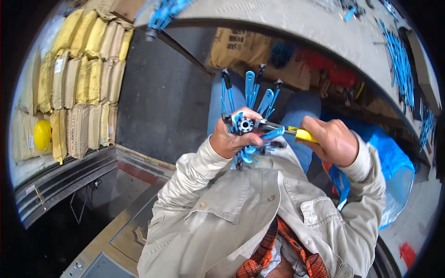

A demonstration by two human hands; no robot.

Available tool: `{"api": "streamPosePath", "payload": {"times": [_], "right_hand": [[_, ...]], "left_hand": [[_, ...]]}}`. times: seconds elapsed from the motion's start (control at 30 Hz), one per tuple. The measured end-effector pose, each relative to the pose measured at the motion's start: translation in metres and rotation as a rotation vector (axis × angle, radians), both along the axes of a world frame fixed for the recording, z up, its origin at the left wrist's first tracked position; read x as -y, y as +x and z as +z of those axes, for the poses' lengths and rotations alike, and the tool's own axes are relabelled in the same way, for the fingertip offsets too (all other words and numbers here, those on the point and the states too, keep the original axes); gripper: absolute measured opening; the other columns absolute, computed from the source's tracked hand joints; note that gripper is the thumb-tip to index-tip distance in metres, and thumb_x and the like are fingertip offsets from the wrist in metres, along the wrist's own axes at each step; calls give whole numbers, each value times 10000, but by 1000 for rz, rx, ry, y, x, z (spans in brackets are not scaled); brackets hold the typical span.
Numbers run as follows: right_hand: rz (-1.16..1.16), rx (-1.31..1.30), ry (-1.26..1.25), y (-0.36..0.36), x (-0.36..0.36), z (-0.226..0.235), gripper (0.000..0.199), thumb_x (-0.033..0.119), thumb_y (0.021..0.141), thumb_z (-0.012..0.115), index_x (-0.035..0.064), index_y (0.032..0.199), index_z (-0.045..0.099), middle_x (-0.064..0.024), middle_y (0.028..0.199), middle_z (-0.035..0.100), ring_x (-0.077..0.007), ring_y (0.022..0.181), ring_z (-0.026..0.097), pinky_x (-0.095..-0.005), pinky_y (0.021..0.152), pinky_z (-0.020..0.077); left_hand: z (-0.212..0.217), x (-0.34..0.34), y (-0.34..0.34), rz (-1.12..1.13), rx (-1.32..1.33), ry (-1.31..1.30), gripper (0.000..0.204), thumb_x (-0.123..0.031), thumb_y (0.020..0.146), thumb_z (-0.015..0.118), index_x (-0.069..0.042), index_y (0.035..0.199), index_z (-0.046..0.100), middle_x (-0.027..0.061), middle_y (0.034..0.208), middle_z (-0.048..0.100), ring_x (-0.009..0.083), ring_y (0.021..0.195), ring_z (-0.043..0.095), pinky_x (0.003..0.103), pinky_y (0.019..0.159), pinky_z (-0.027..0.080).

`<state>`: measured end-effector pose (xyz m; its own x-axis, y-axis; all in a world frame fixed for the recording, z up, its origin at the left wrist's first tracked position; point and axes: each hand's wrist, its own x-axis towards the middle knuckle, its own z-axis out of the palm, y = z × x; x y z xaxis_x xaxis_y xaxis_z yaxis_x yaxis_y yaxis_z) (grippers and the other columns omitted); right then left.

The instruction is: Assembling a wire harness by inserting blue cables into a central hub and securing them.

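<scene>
Two hands: both busy, held close together in front of the chest.
Left hand (230,141): fingers clenched around a bundle (250,118) of blue-handled tools with black ends; the handles fan up and out past the fingertips, a few ends poke below the palm.
Why so held: gripping the bundle near its middle seems to keep the loose pieces together and turn a round black hub (245,125) toward the other hand.
Right hand (331,139): fingers closed on the yellow handle of a screwdriver (282,129); its shaft runs from the fingers across to the hub, tip at or very near it.
Why so held: the grip looks set for pushing and turning along the shaft, in line with the hub.
Bundle's place: wholly in the left fingers, in the air, resting on nothing.
Beyond the fingers: a curved grey tabletop (324,28) with more blue tools (401,60) laid along it.
Under the right wrist: a blue bag (394,167).
Far off to the left: stacked yellow sacks (79,78) and a yellow helmet (41,134).
</scene>
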<state>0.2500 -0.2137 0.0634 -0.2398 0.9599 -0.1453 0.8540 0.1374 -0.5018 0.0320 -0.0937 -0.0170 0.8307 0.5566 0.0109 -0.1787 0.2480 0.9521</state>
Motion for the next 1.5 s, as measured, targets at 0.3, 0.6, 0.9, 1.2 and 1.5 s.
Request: {"api": "streamPosePath", "payload": {"times": [0.3, 0.6, 0.9, 1.2, 1.5], "right_hand": [[-721, 275, 557, 115, 10, -8, 239, 120, 777, 648, 23, 969, 544, -114, 788, 574, -267, 578, 523, -315, 547, 427], [-875, 597, 558, 213, 17, -26, 315, 227, 761, 669, 52, 1000, 563, -86, 865, 599, -256, 661, 575, -313, 569, 447], [-798, 696, 558, 230, -4, -46, 285, 333, 744, 642, 106, 829, 493, -34, 786, 477, -186, 622, 476, -289, 543, 405], [-1213, 894, 591, 310, -17, -18, 135, 221, 818, 542, 109, 772, 602, -35, 822, 561, -184, 655, 531, -291, 533, 440], [-1393, 567, 407, 302, -2, 6, 301, 334, 816, 548, 55, 755, 642, -77, 793, 621, -220, 645, 558, -352, 560, 448]], "left_hand": [[120, -168, -45, 288, 153, 377, 537, -155, 833, 568, -55, 1300, 323, 138, 958, 596, 235, 877, 599, 343, 780, 487], [153, -417, 124, 355, -586, 1623, 369, -228, 803, 580, -29, 1112, 557, 140, 905, 636, 267, 732, 583, 353, 689, 471], [73, -492, 104, 311, -853, 1676, 344, -271, 882, 481, -32, 1114, 565, 178, 1033, 601, 338, 908, 563, 362, 809, 447], [146, -386, 125, 456, -437, 1856, 347, -168, 872, 517, -23, 1187, 516, 141, 1090, 566, 285, 958, 548, 356, 827, 444], [115, -138, 127, -80, -37, 1538, 233, 49, 723, 603, -7, 946, 640, 129, 969, 587, 229, 770, 584, 312, 694, 488]]}}
